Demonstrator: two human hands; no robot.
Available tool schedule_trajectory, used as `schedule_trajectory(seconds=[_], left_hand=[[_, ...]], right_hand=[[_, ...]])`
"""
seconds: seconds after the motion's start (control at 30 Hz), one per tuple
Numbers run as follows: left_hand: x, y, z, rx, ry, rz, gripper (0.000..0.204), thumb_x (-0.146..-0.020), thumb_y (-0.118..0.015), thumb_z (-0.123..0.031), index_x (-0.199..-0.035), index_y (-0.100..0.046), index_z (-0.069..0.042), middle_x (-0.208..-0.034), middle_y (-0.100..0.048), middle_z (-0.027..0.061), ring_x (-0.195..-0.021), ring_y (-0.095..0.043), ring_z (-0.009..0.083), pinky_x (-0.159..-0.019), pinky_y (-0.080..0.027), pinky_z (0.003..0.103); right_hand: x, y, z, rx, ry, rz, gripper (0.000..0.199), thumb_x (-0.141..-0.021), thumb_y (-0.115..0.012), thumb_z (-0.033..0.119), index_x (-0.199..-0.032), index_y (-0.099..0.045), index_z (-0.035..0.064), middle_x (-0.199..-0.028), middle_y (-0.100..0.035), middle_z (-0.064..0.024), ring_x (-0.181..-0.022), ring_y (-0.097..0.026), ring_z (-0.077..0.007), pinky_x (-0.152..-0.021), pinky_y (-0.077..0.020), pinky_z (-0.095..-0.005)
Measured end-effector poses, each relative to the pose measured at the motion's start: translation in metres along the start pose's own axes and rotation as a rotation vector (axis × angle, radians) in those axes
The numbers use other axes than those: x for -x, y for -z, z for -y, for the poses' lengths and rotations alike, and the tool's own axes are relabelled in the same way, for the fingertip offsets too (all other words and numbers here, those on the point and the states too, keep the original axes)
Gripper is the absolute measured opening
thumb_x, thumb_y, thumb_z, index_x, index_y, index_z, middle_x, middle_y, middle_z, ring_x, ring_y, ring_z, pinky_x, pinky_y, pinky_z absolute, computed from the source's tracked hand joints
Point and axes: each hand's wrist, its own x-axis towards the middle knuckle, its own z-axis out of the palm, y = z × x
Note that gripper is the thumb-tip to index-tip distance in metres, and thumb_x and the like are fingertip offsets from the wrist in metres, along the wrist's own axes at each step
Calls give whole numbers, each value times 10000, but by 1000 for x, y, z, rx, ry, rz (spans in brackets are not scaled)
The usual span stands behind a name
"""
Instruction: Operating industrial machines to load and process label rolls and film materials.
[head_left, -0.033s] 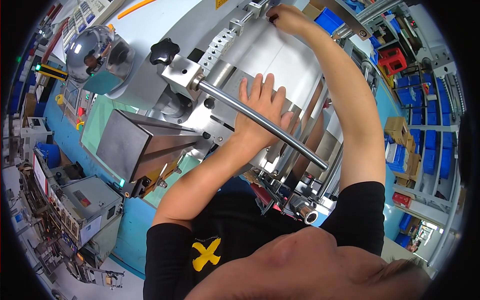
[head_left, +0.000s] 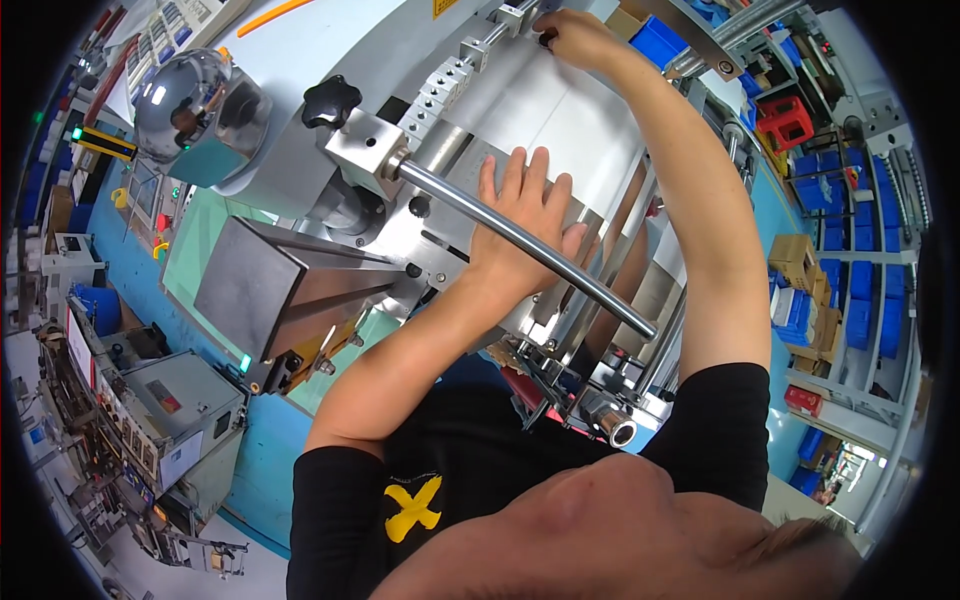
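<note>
My left hand (head_left: pixel 522 225) lies flat with fingers spread on the near edge of a white sheet (head_left: pixel 575 130), which stretches over the metal bed of a machine. A polished steel rod (head_left: pixel 490 222) crosses above the back of this hand. My right hand (head_left: pixel 578 40) is at the sheet's far end, its arm reaching over the machine's right side. Its fingers are curled closed around a small dark thing (head_left: pixel 546 38), mostly hidden, which looks like a knob but is too covered to be sure.
A black star knob (head_left: pixel 330 101) tops the metal block (head_left: pixel 368 150) holding the rod. Left of it stand a shiny chrome dome (head_left: pixel 185 108) and a dark angular housing (head_left: pixel 262 290). Metal rollers (head_left: pixel 640 220) run along the machine's right. Shelves with blue bins (head_left: pixel 860 270) stand at right.
</note>
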Motion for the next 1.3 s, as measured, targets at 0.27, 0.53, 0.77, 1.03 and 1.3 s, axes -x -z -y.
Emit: schedule_trajectory(seconds=[0.27,0.53,0.77,1.03,1.3], left_hand=[[0,3,0,-2,14,24,552,-806,-667,-352,-1222,-562,-4,-1380,-422,282,-1325,-355,452,-1110,-183,630],[1,4,-1,9,25,28,546,-814,-661,-346,-1230,-561,-6,-1389,-416,286,-1334,-347,449,-1122,-176,615],[4,4,-2,-5,19,27,563,-810,-667,-358,-1234,-560,-4,-1401,-403,292,-1338,-344,451,-1123,-180,613],[16,15,7,-4,-53,-255,395,-769,-688,-200,-1120,-619,-31,-1248,-552,220,-1187,-488,418,-995,-358,582],[38,67,13,-275,414,-105,197,-835,-532,-41,-1011,-600,15,-989,-555,232,-883,-608,383,-730,-537,454]], right_hand=[[-9,11,20,111,-263,226,259,-854,-628,215,-1040,-713,55,-1016,-703,-151,-959,-664,-318,-849,-508,-391],[-10,23,51,233,-489,293,385,-897,-583,399,-941,-704,35,-973,-695,-187,-952,-651,-367,-842,-506,-433],[-4,23,52,264,-334,254,330,-854,-650,304,-971,-700,-1,-1051,-679,-202,-1037,-637,-365,-899,-503,-435],[4,33,75,333,-356,280,387,-865,-642,334,-1108,-628,33,-1075,-675,-190,-1032,-629,-377,-880,-501,-465],[62,40,152,142,38,473,361,-861,-672,322,-1134,-613,92,-1100,-588,-161,-1065,-584,-347,-903,-483,-423]])
